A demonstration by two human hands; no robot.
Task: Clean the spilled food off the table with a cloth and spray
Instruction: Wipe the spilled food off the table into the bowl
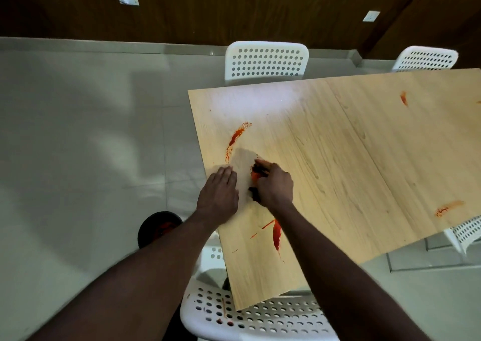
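The pale grey cloth lies spread near the left corner of the light wooden worktop, right at the lower end of a curved red sauce smear, which suggests it is laid there to take up the mess around it. The left hand lies flat on the cloth's near part, its fingers straight and pressed close together, probably to pin the fabric so that it does not slide while the other hand works. The right hand sits just beside it on the cloth's right edge, its fingers curled down over a dark clump with an orange patch; this looks like gathering the solid bits before wiping, though I cannot tell whether the clump is food or a soiled fold of the cloth. A long red streak lies near the front edge, under the right forearm, and two fainter orange marks sit well apart on the far right, all untouched, so most of the cleaning remains. No spray bottle is in view. A white perforated plastic chair stands tucked under the near corner.
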